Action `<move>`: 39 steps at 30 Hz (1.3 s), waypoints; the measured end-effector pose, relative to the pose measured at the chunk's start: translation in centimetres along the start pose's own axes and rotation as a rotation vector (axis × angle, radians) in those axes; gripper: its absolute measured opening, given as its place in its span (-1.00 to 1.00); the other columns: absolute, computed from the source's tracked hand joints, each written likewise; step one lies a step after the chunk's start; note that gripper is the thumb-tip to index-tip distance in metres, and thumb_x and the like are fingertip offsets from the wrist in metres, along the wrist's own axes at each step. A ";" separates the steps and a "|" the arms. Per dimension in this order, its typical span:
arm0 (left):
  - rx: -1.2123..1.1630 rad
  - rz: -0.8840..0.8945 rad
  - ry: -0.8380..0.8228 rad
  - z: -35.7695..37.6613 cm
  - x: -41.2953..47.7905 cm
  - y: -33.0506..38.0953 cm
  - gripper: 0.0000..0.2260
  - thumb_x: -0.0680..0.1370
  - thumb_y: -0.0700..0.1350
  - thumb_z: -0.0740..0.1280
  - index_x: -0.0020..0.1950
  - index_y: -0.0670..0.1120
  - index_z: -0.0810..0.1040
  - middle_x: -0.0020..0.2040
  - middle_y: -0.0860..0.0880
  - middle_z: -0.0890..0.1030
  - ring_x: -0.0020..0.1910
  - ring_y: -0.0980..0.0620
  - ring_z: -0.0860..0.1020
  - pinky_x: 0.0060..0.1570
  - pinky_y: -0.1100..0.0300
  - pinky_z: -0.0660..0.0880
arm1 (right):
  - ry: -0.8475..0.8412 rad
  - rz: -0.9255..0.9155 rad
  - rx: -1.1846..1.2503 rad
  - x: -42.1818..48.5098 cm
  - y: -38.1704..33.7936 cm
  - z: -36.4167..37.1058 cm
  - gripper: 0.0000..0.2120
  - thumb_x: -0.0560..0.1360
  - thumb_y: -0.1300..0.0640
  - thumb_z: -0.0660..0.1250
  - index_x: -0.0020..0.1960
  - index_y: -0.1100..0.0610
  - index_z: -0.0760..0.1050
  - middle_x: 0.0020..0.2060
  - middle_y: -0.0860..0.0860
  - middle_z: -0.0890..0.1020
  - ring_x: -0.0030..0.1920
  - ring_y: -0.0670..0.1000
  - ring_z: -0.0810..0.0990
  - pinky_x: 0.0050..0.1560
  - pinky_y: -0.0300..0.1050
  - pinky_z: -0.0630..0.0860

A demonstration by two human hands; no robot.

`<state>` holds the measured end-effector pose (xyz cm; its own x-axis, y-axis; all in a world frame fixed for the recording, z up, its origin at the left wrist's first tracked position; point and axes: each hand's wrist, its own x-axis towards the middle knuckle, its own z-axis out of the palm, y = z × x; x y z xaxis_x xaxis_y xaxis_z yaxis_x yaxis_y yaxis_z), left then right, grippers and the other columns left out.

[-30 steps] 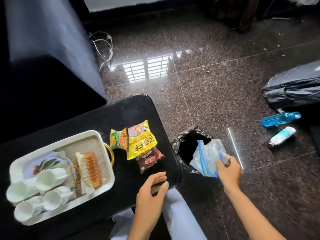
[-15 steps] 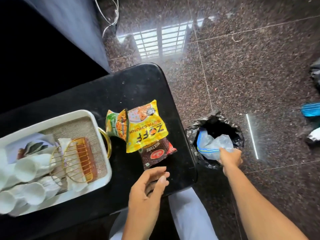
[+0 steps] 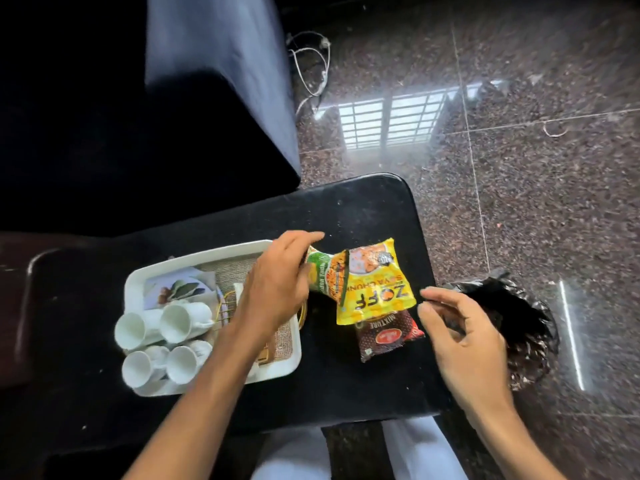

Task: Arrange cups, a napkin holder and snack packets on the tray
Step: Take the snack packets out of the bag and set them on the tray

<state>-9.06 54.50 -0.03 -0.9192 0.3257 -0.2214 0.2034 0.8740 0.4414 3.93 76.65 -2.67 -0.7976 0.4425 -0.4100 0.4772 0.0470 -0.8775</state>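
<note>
A white tray (image 3: 138,282) lies on the black table (image 3: 363,209). Several white cups (image 3: 181,322) lie on their sides in its left part, with a printed napkin (image 3: 173,289) behind them. A gold wire napkin holder (image 3: 227,303) lies mostly hidden under my left forearm. My left hand (image 3: 277,285) reaches over the tray's right end and pinches the green snack packet (image 3: 323,277). A yellow packet (image 3: 375,285) overlaps it, and a dark red packet (image 3: 384,334) lies below that. My right hand (image 3: 460,330) hovers just right of the packets, fingers loosely curled, holding nothing.
A bin lined with a black bag (image 3: 519,327) stands on the floor right of the table. White cables (image 3: 311,64) lie on the floor at the back. A dark sofa (image 3: 214,81) fills the far left. My knees in light trousers (image 3: 408,452) are under the table edge.
My right hand has let go of the plastic bag at the bin and come back to the packets. My left hand left the table edge and took hold of the green packet.
</note>
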 end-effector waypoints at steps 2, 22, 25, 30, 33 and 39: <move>0.152 0.083 -0.236 0.0 2.6 -1.6 -0.41 0.55 -0.18 0.41 0.55 0.05 0.33 0.46 0.02 0.46 0.43 -0.01 0.42 0.30 0.03 0.51 | -0.054 -0.050 0.012 -0.5 -1.2 1.7 -0.83 0.53 0.16 0.42 0.02 -0.09 0.62 0.01 -0.10 0.68 0.01 -0.17 0.67 -0.07 -0.42 0.55; 0.395 0.564 -0.462 -0.1 8.2 -5.3 -0.55 0.43 0.04 0.54 0.28 0.09 0.50 0.17 0.02 0.64 0.20 -0.09 0.57 0.07 -0.04 0.55 | 0.024 -0.026 -0.127 -2.0 -1.9 9.5 -0.52 0.45 0.00 0.51 0.33 -0.08 0.46 0.16 -0.16 0.61 0.12 -0.20 0.62 0.01 -0.40 0.53; 0.362 0.633 -0.307 -2.3 7.0 -4.5 -0.53 0.43 0.13 0.51 0.27 0.05 0.52 0.11 -0.03 0.65 0.12 -0.12 0.58 0.08 -0.05 0.53 | -0.058 -0.038 -0.149 -0.7 -3.3 11.4 -0.43 0.40 -0.08 0.54 0.35 -0.10 0.41 0.16 -0.17 0.60 0.09 -0.24 0.63 0.03 -0.33 0.55; 0.123 0.537 -0.035 -5.8 3.7 -5.9 -0.45 0.38 0.09 0.56 0.32 -0.03 0.56 0.17 -0.08 0.64 0.14 -0.11 0.58 0.14 -0.01 0.52 | -0.160 -0.061 0.013 0.2 -5.4 14.6 -0.71 0.45 -0.05 0.51 0.12 -0.03 0.56 -0.02 0.01 0.70 -0.01 0.06 0.70 0.07 0.15 0.63; -0.267 0.185 0.127 -7.0 0.8 -8.1 -0.24 0.38 0.09 0.58 0.53 0.02 0.39 0.45 -0.07 0.46 0.43 -0.02 0.43 0.41 0.07 0.43 | -0.232 0.048 0.341 -0.2 -6.6 16.5 -0.78 0.52 0.08 0.45 0.15 0.04 0.60 0.07 0.07 0.73 0.10 0.08 0.71 0.14 0.06 0.64; -1.183 -0.370 0.171 -7.8 -4.7 -13.1 -0.56 0.57 -0.04 0.41 0.45 -0.02 0.46 0.20 -0.07 0.71 0.15 0.06 0.69 0.07 0.18 0.64 | -0.395 0.300 0.608 -2.2 -8.4 20.5 -0.68 0.54 0.20 0.38 0.28 0.21 0.53 0.15 0.14 0.70 0.15 0.11 0.69 0.06 -0.06 0.64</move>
<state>-10.05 38.77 1.99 -0.9068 0.0015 -0.4216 -0.4216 0.0148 0.9067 -5.93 56.89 0.51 -0.7929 0.0018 -0.6094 0.4985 -0.5732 -0.6503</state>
